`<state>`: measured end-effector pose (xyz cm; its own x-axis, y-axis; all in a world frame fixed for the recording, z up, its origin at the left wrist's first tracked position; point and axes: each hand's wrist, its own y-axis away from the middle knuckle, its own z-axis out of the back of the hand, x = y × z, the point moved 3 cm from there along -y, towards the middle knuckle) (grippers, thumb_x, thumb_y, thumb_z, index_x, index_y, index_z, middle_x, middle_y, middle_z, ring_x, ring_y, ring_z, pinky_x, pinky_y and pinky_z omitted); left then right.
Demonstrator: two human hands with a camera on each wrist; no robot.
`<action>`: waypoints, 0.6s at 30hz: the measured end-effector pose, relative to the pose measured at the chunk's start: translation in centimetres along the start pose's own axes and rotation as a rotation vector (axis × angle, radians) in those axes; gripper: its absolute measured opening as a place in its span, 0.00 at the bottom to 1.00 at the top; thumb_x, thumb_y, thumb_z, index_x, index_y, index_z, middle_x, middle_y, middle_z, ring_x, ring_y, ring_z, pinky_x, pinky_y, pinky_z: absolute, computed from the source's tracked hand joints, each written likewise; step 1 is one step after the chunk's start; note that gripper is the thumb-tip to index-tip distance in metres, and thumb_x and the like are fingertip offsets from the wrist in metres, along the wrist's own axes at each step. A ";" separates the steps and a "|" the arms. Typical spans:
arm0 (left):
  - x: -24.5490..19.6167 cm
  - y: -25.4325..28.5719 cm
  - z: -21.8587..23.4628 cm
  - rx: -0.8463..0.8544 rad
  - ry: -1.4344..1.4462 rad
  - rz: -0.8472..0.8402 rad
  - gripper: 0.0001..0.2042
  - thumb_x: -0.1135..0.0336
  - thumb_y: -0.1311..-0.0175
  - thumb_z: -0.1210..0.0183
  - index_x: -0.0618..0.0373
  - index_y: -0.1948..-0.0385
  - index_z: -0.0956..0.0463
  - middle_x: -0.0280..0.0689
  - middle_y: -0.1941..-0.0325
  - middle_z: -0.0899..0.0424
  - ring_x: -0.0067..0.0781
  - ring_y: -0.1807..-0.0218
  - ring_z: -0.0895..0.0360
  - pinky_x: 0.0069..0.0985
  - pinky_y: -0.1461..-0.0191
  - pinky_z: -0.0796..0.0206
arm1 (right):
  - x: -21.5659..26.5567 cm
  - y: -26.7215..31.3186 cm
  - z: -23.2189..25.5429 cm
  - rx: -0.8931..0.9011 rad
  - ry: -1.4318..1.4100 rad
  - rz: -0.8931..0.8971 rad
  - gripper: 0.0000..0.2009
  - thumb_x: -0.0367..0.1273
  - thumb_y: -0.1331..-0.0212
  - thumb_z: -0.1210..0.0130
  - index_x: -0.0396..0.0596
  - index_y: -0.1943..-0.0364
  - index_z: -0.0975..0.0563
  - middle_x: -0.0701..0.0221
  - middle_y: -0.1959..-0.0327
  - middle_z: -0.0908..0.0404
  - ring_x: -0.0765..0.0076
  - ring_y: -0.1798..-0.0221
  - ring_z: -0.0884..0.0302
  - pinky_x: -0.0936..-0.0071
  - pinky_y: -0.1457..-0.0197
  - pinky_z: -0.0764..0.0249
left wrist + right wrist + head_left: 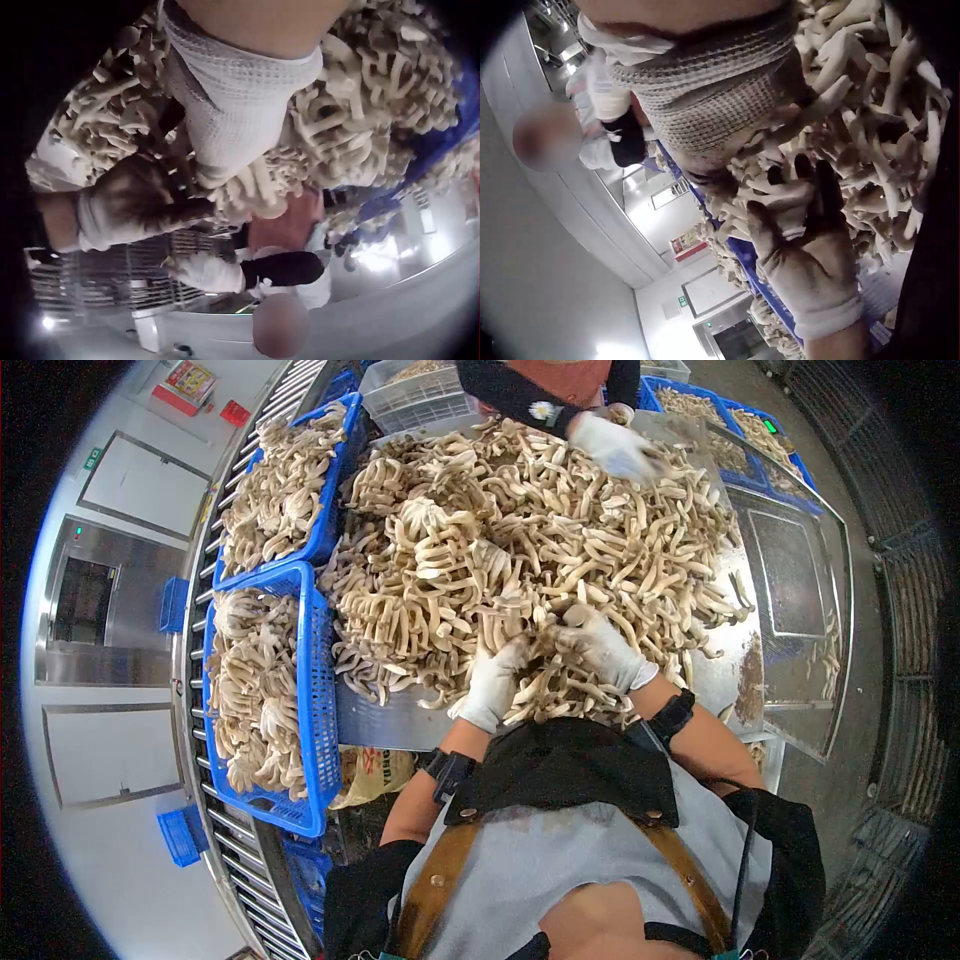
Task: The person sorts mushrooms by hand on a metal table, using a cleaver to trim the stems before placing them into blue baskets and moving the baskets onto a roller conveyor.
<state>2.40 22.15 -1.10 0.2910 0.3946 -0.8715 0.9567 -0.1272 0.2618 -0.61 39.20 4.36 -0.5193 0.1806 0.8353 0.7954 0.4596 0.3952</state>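
Observation:
A broad heap of pale, long-stemmed mushrooms (pixel 590 550) covers the metal table. Both hands wear white knit gloves, dark-stained on the palm and fingers. At the near edge of the heap, my left hand (pixel 495 685) grips a cluster of mushrooms (pixel 787 199), its stems side by side across the fingers. Just to the right, my right hand (pixel 603 650) has its fingers curled round a mushroom (pixel 799 124) that pokes out beside the glove in the right wrist view. The two hands face each other, a short gap apart. Part of the right fingers is hidden by the glove.
Blue crates (pixel 318 710) full of mushroom clusters stand along the left, beside a roller conveyor (pixel 235 850). Across the table another person's gloved hand (pixel 615 448), blurred, reaches over the heap. A metal-framed tray (pixel 790 575) lies at the right. More filled crates (pixel 690 405) stand behind.

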 end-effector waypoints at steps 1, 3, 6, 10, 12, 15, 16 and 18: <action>0.3 0.0 0.1 -0.008 0.052 0.037 0.43 0.81 0.43 0.47 0.58 0.28 0.67 0.42 0.29 0.40 0.34 0.27 0.45 0.28 0.28 0.49 | 0.1 -0.1 -0.2 0.067 0.123 0.007 0.19 0.30 0.42 0.38 0.37 0.49 0.29 0.68 0.56 0.21 0.78 0.63 0.24 0.80 0.57 0.27; -0.3 0.6 -0.9 -0.036 0.089 0.045 0.43 0.80 0.43 0.47 0.59 0.28 0.66 0.41 0.27 0.44 0.33 0.26 0.47 0.29 0.28 0.49 | -2.2 -0.4 -0.1 -0.048 0.023 0.185 0.21 0.32 0.41 0.39 0.34 0.48 0.28 0.65 0.53 0.21 0.74 0.56 0.24 0.77 0.50 0.28; -0.6 0.1 -1.2 -0.010 0.099 0.061 0.42 0.79 0.44 0.47 0.61 0.28 0.64 0.39 0.26 0.46 0.32 0.27 0.47 0.29 0.28 0.48 | -1.1 -0.8 1.2 -0.104 0.288 0.177 0.30 0.33 0.42 0.37 0.34 0.39 0.36 0.63 0.49 0.23 0.72 0.51 0.26 0.75 0.46 0.29; -0.8 0.6 -1.7 0.050 0.033 0.099 0.37 0.76 0.44 0.45 0.60 0.31 0.53 0.39 0.30 0.40 0.30 0.31 0.41 0.27 0.31 0.45 | -1.7 0.1 -0.3 -0.105 -0.092 0.096 0.28 0.32 0.40 0.39 0.36 0.38 0.36 0.67 0.53 0.22 0.74 0.56 0.25 0.77 0.52 0.27; -2.9 0.9 -2.4 -0.026 0.151 0.164 0.35 0.74 0.44 0.43 0.59 0.32 0.47 0.38 0.33 0.36 0.29 0.33 0.38 0.25 0.32 0.44 | -0.1 0.6 -0.7 -0.114 0.227 0.275 0.23 0.32 0.38 0.41 0.38 0.41 0.33 0.69 0.57 0.21 0.78 0.58 0.26 0.79 0.55 0.27; 0.6 0.5 -0.4 0.122 0.025 0.133 0.33 0.76 0.42 0.43 0.58 0.33 0.45 0.36 0.37 0.32 0.27 0.39 0.31 0.23 0.40 0.35 | -1.5 0.2 -0.7 -0.019 0.268 0.091 0.20 0.34 0.37 0.43 0.39 0.44 0.30 0.69 0.58 0.21 0.75 0.60 0.25 0.77 0.55 0.26; -0.4 1.0 -1.7 0.098 0.123 0.106 0.33 0.78 0.42 0.44 0.58 0.32 0.45 0.36 0.35 0.34 0.28 0.38 0.32 0.20 0.44 0.33 | -1.8 -0.3 -0.5 0.035 0.236 -0.015 0.19 0.34 0.36 0.44 0.39 0.44 0.29 0.69 0.57 0.20 0.74 0.60 0.25 0.76 0.55 0.26; -1.5 1.2 -2.1 0.059 0.126 0.186 0.33 0.78 0.41 0.45 0.57 0.31 0.46 0.36 0.34 0.35 0.28 0.37 0.33 0.19 0.43 0.33 | -0.4 -0.6 0.3 0.075 0.609 0.130 0.18 0.35 0.36 0.44 0.40 0.46 0.27 0.69 0.58 0.20 0.73 0.62 0.25 0.76 0.56 0.26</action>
<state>3.13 23.34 1.39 0.4645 0.4692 -0.7510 0.8854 -0.2600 0.3852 -0.93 39.08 3.66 -0.1306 -0.2789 0.9514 0.8047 0.5308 0.2661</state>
